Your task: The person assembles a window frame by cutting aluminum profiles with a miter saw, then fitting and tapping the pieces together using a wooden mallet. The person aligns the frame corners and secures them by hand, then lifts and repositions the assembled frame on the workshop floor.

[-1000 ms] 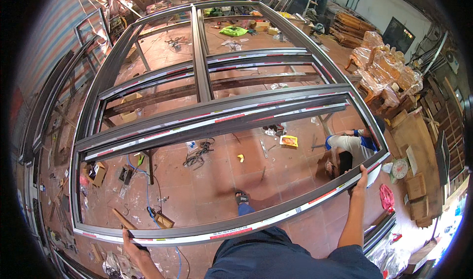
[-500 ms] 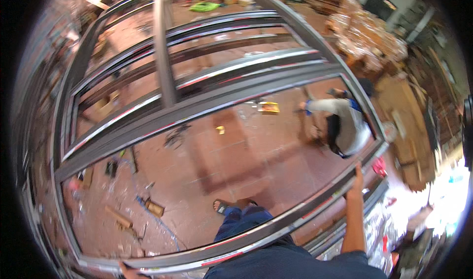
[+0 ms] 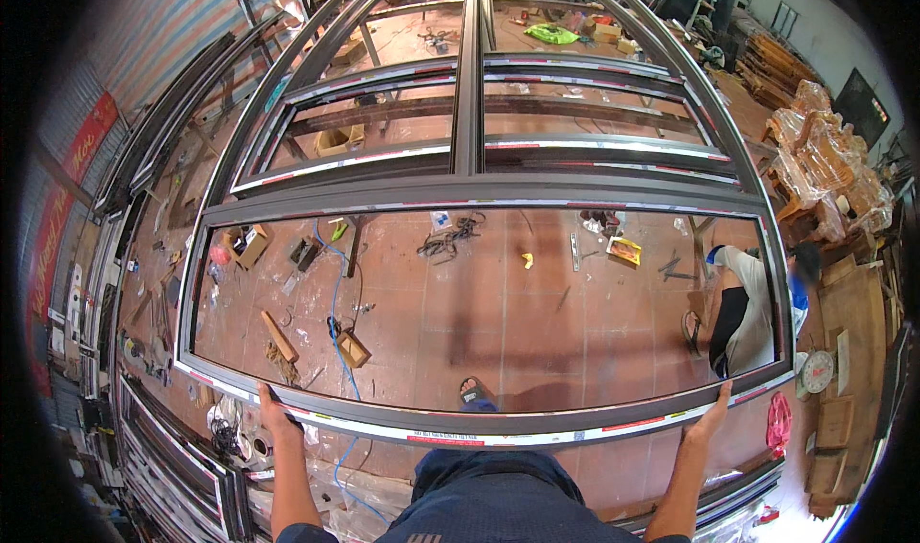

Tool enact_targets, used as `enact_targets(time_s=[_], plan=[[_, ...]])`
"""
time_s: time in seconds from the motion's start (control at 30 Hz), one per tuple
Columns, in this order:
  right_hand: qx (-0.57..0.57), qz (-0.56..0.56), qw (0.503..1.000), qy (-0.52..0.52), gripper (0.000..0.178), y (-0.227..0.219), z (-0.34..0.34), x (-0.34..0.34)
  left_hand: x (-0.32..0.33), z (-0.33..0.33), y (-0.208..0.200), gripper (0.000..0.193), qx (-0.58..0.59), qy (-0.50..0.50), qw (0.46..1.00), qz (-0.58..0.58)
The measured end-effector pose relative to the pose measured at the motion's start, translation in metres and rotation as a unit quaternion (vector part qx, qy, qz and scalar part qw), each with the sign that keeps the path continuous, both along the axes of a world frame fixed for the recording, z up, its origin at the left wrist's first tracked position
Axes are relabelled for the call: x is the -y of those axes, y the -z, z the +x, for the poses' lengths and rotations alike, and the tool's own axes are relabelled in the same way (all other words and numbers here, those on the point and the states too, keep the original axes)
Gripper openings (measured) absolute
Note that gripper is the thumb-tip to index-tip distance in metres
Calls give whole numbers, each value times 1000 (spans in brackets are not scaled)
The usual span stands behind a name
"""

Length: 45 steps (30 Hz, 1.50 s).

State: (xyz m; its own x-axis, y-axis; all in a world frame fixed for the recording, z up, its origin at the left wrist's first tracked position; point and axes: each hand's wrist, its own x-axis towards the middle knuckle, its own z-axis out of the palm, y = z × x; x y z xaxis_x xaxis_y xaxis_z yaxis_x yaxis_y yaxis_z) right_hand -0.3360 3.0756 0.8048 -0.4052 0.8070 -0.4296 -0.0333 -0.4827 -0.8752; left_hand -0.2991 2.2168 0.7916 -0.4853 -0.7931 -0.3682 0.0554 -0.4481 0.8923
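A large dark metal window frame [image 3: 460,193] stretches ahead of me, divided by crossbars and an upright bar, with protective tape strips along its edges. My left hand [image 3: 275,414] grips its near rail toward the left end. At the right end of the same rail, my right hand [image 3: 709,418] is wrapped round it, the thumb on top. Through the near opening I see the tiled floor and one of my sandalled feet [image 3: 472,392]. Other dark frames lie under the far part of this one.
A crouching person [image 3: 747,303] is by the frame's right side. On the floor lie a blue hose [image 3: 333,303], black cables [image 3: 446,241], a yellow packet [image 3: 624,250] and small boxes. Plastic-wrapped wooden furniture [image 3: 824,164] stands at the right; more frames [image 3: 177,471] are stacked at the left.
My view has swung to the left and the frame now sits level across it. Both hands keep hold of the near rail, and my left hand shows more fully.
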Motion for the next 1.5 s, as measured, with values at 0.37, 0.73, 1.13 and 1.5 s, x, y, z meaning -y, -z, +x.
enact_targets(time_s=[0.37, 0.73, 1.13, 1.5], plan=[[-61, -51, 996, 39, 86, 127, -18, 8, -19, -28, 118, 82, 55, -54, 997, 15], [-2, -65, 998, 14, 101, 214, -66, 22, 61, -67, 60, 74, 590, 541, 491, -343], [7, -22, 1000, -5, 92, 202, -47, 17, -221, -485, -130, 42, 77, 449, 677, -579], [42, -30, 988, 148, 58, 170, -56, 24, -274, -453, -71, 38, 75, 335, 495, -798]])
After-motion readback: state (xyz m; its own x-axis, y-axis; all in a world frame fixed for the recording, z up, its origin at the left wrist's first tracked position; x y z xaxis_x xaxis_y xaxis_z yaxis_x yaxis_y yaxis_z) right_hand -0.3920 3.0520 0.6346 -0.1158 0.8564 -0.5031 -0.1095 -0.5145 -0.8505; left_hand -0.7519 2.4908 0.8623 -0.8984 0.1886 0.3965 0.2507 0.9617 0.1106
